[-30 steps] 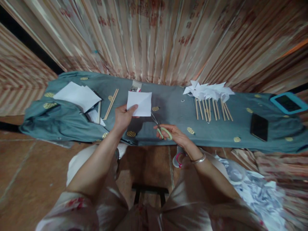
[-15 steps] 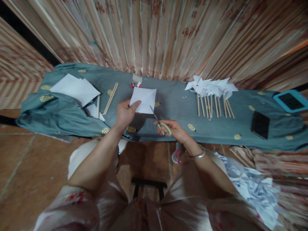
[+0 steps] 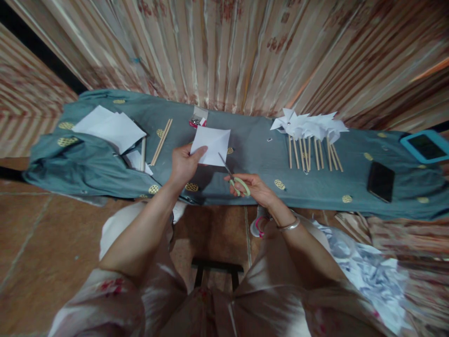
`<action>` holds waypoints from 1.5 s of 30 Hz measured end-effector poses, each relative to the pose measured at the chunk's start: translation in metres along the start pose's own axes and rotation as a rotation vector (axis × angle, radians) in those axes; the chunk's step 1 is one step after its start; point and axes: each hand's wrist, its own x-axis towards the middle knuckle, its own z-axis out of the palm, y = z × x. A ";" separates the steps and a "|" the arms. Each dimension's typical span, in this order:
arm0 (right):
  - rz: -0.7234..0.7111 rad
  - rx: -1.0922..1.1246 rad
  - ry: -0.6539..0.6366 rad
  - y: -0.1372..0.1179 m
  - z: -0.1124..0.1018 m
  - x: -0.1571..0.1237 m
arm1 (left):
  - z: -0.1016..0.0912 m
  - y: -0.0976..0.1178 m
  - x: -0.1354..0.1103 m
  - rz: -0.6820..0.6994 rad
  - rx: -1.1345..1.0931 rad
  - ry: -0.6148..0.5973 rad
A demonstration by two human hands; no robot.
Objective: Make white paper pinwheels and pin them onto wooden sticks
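A creased white square of paper (image 3: 213, 143) is pinched by its left edge in my left hand (image 3: 187, 161), thumb on top. My right hand (image 3: 254, 186) grips scissors (image 3: 242, 187) by their light green handles. The scissor blades lie at the lower right corner of the square, pointing up and left toward its middle. Behind the paper stands a small open box of metal pins (image 3: 196, 121). Two wooden sticks (image 3: 162, 142) lie left of my left hand.
White sheets (image 3: 108, 128) are stacked at the left of the cloth-covered table (image 3: 252, 164). Several paper pinwheels (image 3: 308, 125) on sticks lie to the right, beyond them a black phone (image 3: 381, 181) and a blue-framed device (image 3: 425, 146). Paper scraps (image 3: 368, 271) fill a bag at lower right.
The paper and my left hand have shifted very slightly to the right. The scissors stay at the same corner, and both hands keep their hold.
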 end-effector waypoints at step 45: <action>0.045 0.046 0.055 0.003 -0.002 0.002 | 0.006 -0.006 -0.004 -0.072 -0.121 -0.057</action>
